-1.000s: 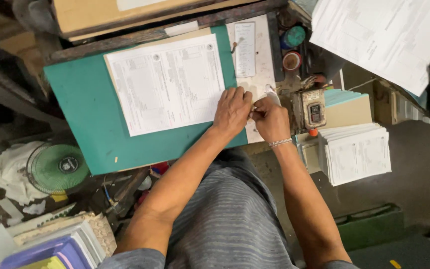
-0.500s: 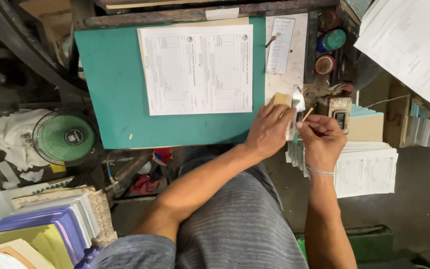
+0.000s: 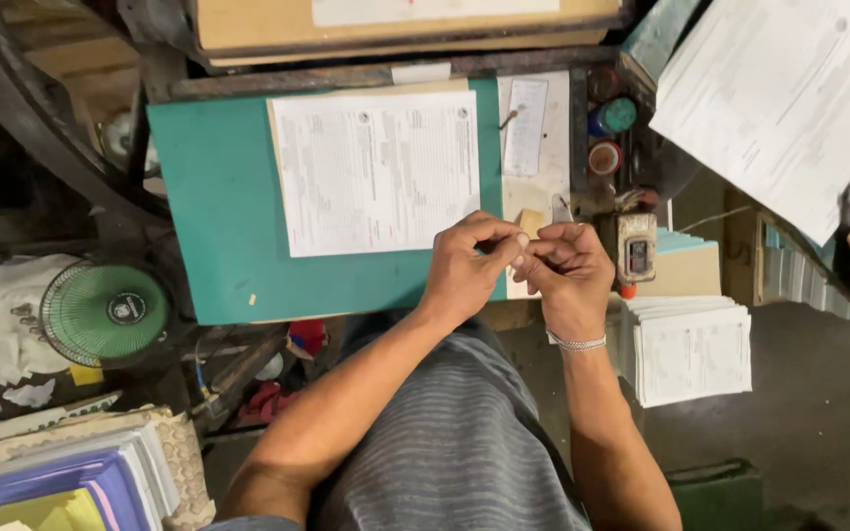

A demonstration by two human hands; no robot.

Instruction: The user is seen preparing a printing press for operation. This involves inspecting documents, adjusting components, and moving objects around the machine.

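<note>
A small tan block (image 3: 531, 222), light brown and roughly rectangular, is seen at the right edge of the green desk (image 3: 218, 216), just beside the printed form (image 3: 376, 172). It is largely covered by the fingertips of both hands; only its upper part is visible. Whether it is lifted cannot be determined.

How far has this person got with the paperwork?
One printed form already lies flat on the green board. The left hand and right hand meet over something small I can't make out. A stack of forms waits at the right.
</note>
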